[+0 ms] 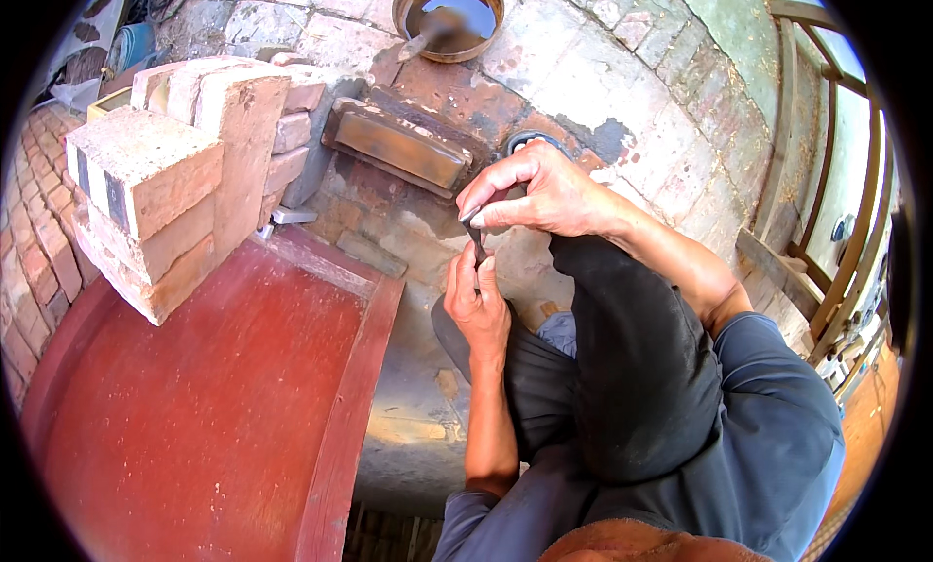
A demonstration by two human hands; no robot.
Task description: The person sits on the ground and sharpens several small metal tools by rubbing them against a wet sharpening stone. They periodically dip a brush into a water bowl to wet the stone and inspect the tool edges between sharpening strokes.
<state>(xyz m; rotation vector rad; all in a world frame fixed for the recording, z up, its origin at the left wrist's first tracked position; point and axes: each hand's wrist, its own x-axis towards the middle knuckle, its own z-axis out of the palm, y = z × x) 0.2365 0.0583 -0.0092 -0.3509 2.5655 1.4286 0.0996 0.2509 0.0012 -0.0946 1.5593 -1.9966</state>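
Observation:
My left hand grips the lower part of a small, slim dark object; its exact kind is unclear. Above it, my right hand pinches the upper end of the same object with thumb and fingers. Just beyond my hands lies a long brown block, like a wet stone, on a base. A small round container is partly hidden behind my right hand.
Stacked bricks stand at left beside a red wooden board. A rusty bowl of dark liquid, with a handled item in it, sits at the back on brick paving. A wooden frame stands at right.

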